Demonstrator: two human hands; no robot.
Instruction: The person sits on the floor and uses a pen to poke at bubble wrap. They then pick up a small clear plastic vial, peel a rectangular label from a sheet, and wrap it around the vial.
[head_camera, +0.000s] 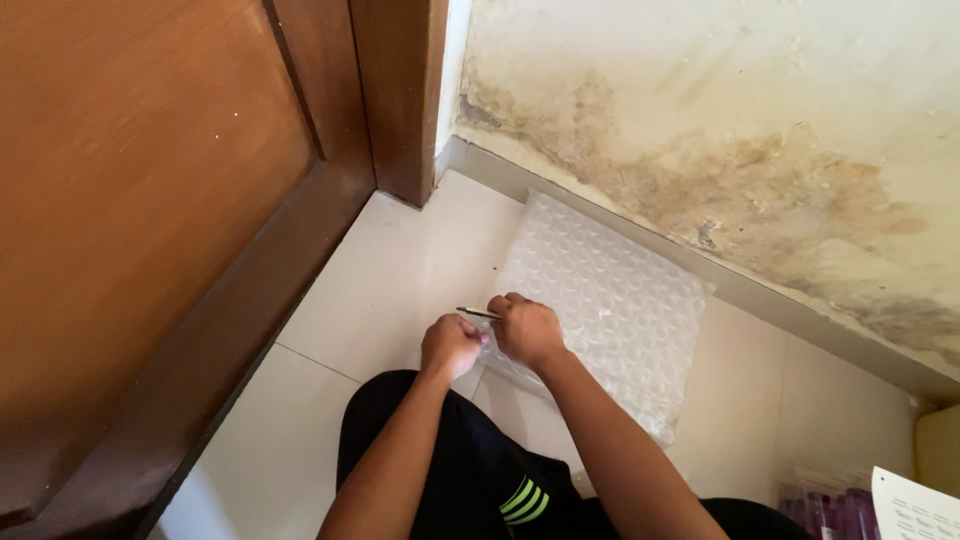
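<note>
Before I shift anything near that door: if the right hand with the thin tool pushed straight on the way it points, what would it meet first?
Probably bare floor tile first, then the wooden door. The right hand aims its thin tool leftward, just above the left hand; depth is unclear.

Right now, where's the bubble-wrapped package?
Head view: the bubble-wrapped package lies on the tiled floor, right of centre along the stained wall, with the right hand on its near-left edge.

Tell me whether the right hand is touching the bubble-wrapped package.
Touching. The head view shows the right hand resting on the near edge of the bubble-wrapped package, with no gap, while holding a thin dark tool.
</note>
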